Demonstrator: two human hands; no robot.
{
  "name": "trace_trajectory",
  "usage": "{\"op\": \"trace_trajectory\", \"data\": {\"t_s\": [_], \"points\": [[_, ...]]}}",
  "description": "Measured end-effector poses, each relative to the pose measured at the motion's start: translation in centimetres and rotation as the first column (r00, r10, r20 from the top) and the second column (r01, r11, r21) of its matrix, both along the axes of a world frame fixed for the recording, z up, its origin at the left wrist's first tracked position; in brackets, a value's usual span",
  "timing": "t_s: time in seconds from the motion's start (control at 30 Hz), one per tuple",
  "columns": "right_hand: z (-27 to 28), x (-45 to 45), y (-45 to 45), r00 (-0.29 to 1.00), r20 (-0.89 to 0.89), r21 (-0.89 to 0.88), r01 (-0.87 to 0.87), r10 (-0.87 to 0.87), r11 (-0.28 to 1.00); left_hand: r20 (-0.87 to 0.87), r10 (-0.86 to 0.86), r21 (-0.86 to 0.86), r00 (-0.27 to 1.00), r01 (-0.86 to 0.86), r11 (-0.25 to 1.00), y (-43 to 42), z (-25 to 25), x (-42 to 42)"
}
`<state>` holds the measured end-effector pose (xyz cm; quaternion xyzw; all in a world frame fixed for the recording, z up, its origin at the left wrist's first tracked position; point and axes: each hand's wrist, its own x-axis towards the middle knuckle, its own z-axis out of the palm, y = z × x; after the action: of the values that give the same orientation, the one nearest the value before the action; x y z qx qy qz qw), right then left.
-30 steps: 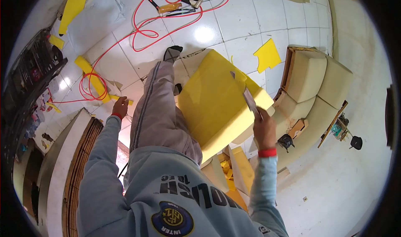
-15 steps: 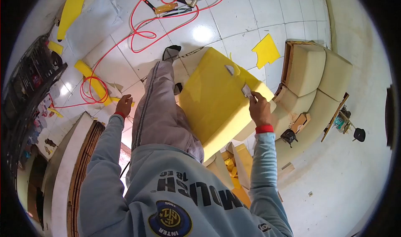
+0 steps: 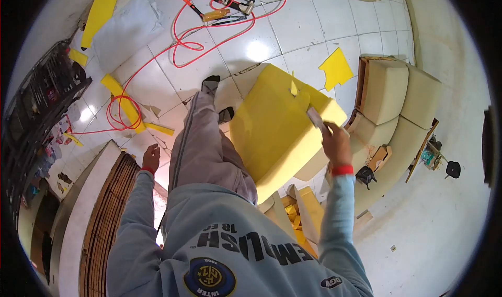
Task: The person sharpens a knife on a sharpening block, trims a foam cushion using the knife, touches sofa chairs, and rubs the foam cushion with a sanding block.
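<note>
My right hand [image 3: 336, 144] is closed around a flat grey blade-like tool [image 3: 315, 117], whose exact kind I cannot make out. The tool reaches over the edge of a large yellow foam-covered block [image 3: 272, 124], close to its upper right corner. On top of the block, a small pointed flap of yellow foam [image 3: 294, 90] sticks up. Off to the left, my left hand [image 3: 151, 157] hangs beside my leg with its fingers loosely bent and apart, holding nothing.
Cream sofa sections [image 3: 384, 90] stand to the right. A cut yellow foam piece [image 3: 335, 69] lies on the tiles. Ahead are a looped red hose [image 3: 185, 41] and several hand tools [image 3: 217, 15]. Foam strips [image 3: 125, 106] lie to the left, beyond a stack of brown-edged boards [image 3: 112, 208].
My right hand has moved slightly right and down, and the tool is turned. The pale piece on the block's top now shows as a raised yellow flap. My left hand has dropped lower.
</note>
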<state>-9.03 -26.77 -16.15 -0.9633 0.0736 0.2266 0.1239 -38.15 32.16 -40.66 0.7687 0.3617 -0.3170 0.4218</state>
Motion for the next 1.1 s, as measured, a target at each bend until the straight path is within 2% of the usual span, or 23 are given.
{"op": "trace_trajectory", "data": {"t_s": [0.07, 0.17, 0.23, 0.3, 0.4, 0.47, 0.57, 0.67, 0.8, 0.83, 0.93, 1.0, 1.07, 1.1], "points": [[3.4, -1.1, -0.2, 0.998, -0.046, 0.030, 0.038, -0.036, 0.999, -0.062, -0.039, -0.001, 0.997, 0.039, 0.999, -0.2, 0.0, 0.4], [1.3, -1.0, 0.5, 0.996, -0.054, -0.008, 0.077, -0.077, 0.997, -0.075, -0.097, 0.006, 0.992, 0.098, 0.995, 0.4, -2.8, -0.9], [-2.4, 0.6, 1.6, 0.994, -0.068, -0.088, 0.085, -0.091, 0.993, -0.040, -0.078, -0.045, 0.996, 0.076, 0.996, -0.9, -1.8, 0.8], [-2.6, 1.1, 1.4, 0.981, -0.098, -0.028, 0.166, -0.168, 0.986, -0.030, -0.066, -0.071, 0.997, 0.064, 0.995, -1.2, -1.3, 2.5], [1.9, -0.4, 0.4, 0.969, -0.148, -0.011, 0.201, -0.200, 0.980, -0.097, 0.064, -0.110, 0.993, -0.074, 0.991, -1.4, 0.2, 3.9], [6.8, -0.8, 2.2, 0.923, -0.237, 0.032, 0.319, -0.303, 0.947, -0.041, 0.010, -0.035, 0.999, -0.012, 0.999, -0.5, 0.0, 2.8], [4.0, -2.2, 1.4, 0.982, -0.114, -0.049, 0.143, -0.148, 0.988, -0.012, -0.020, 0.017, 1.000, 0.021, 1.000, 0.4, -1.9, 0.0], [-2.4, -1.7, 1.3, 1.000, 0.018, -0.090, -0.014, 0.016, 0.996, 0.036, -0.033, -0.051, 0.999, 0.035, 0.998, -0.1, -3.0, -0.9], [1.0, -2.4, 2.1, 0.971, -0.146, -0.078, 0.180, -0.190, 0.981, -0.045, 0.101, -0.123, 0.994, -0.106, 0.987, -2.0, 1.0, 1.2], [2.7, -3.3, 1.9, 0.980, -0.132, -0.057, 0.143, -0.150, 0.988, -0.023, 0.062, -0.091, 0.998, -0.063, 0.994, -1.5, 0.0, -0.2], [7.1, -3.8, 4.0, 0.945, -0.180, -0.008, 0.277, -0.273, 0.961, 0.012, -0.028, -0.012, 1.000, 0.028, 1.000, 0.1, -2.8, -4.1], [4.0, -3.9, 3.2, 0.977, -0.107, -0.025, 0.185, -0.187, 0.982, 0.002, -0.057, 0.013, 0.998, 0.057, 0.998, 0.3, -3.9, -5.6], [-0.6, -3.8, 2.4, 0.999, -0.003, -0.080, 0.037, -0.037, 0.996, 0.028, 0.008, -0.041, 1.000, -0.007, 0.999, -0.5, -4.6, -5.7], [-1.9, -4.0, 2.0, 1.000, 0.005, -0.069, 0.028, -0.028, 0.997, 0.040, 0.039, -0.067, 0.998, -0.036, 0.997, -0.8, -4.7, -5.5]]}}
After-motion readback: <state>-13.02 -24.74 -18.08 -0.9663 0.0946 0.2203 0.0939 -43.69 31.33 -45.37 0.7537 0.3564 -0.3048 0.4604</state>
